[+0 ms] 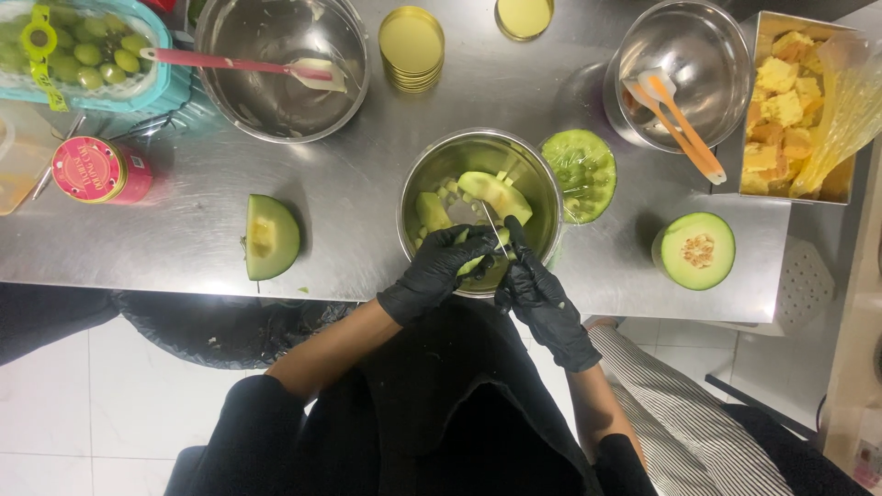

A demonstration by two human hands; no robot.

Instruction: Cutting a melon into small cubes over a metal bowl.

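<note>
One view only, from a camera worn on the person's head, looking almost straight down. It sits close above the steel table (367, 202), whose near edge crosses the middle of the picture; the far edge is cut off at the top. Below lie the person's own arms and dark clothing, and tiled floor (83, 404), perhaps slightly blurred at the corners.

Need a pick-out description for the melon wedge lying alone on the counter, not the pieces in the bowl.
Start at the steel counter, then find the steel bowl under the gloved hands. The melon wedge lies left of that bowl near the counter's front edge. Unlike the round melon half on the right, it is a narrow slice showing pale flesh.
</note>
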